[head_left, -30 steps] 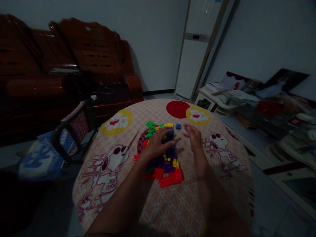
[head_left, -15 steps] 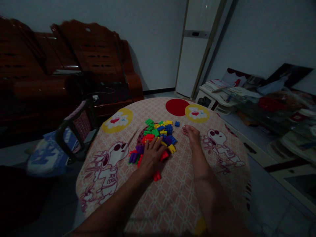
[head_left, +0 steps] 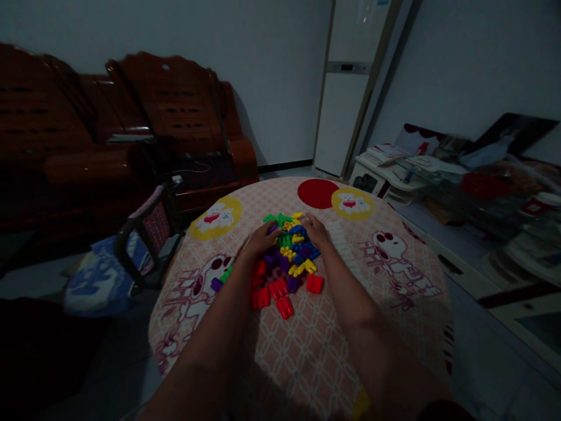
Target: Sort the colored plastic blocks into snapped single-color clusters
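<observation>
A heap of colourful plastic building blocks (head_left: 287,255) lies on the round table (head_left: 302,345). Green, yellow and blue ones crowd its far part; several red blocks (head_left: 279,289) are spread along the near side. My left hand (head_left: 262,237) rests against the heap's left side, fingers stretched over its edge by a purple block. On the opposite side my right hand (head_left: 316,231) touches the blue and yellow blocks (head_left: 297,230) with fingers extended. Neither hand is closed round a block. Some blocks at the left are partly hidden by my left forearm.
The table has a patterned pink cloth with cartoon dogs. A folding chair (head_left: 144,240) stands at its left, near a wooden sofa (head_left: 175,117). At the right is a low cabinet (head_left: 385,166) piled with papers and other items. A tall white cabinet-like unit (head_left: 344,117) stands behind.
My left hand has moved from the top of the heap to its far left side. My right hand has come left against the heap. Red blocks now lie uncovered at the near side.
</observation>
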Demonstrator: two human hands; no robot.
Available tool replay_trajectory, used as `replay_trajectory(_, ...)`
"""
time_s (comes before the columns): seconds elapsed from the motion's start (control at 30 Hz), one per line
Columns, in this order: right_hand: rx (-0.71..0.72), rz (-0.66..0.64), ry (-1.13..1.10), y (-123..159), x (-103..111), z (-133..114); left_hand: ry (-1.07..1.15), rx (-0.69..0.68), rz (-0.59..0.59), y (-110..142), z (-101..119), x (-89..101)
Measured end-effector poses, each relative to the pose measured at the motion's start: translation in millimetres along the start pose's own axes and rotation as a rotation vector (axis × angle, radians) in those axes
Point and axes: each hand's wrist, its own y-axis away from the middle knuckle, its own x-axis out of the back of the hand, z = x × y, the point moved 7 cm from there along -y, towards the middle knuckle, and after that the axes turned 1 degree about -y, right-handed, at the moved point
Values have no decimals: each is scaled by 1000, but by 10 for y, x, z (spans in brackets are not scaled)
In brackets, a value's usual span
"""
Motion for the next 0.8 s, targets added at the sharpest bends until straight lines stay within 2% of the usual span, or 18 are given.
replay_trajectory(0.07,46,-103,-82,36,-108,-125,68,-64,-48,2,145,-43)
replay_trajectory(0.17,62,-211,-257,219,-120,-205,178,-154,-84,170,349,-13)
replay_trajectory(0.3,19,-340,-441,567,33,-256,346,-211,-73,601,459,162)
replay_trajectory(0.37,21,-356,-468,688,170,-306,332,-182,23,834,374,301)
replay_trajectory(0.47,39,-249,-440,752,422,-294,125,-95,350,1207,78,576)
replay_trajectory(0.53,9,-75,-417,766,585,-159,-51,-4,550,1450,-172,692)
replay_trajectory(0.57,-25,22,-405,788,641,-59,-98,42,584,1536,-295,690)
replay_trajectory(0.63,-99,170,-361,876,657,133,-104,99,565,1620,-487,593)
replay_trajectory(0.67,-125,198,-325,933,607,195,-82,109,537,1623,-535,512)
replay_trajectory(0.73,-126,184,-260,1042,431,212,-18,89,490,1563,-512,333)
replay_trajectory(0.8,-87,132,-244,1119,225,119,54,18,456,1422,-353,176)
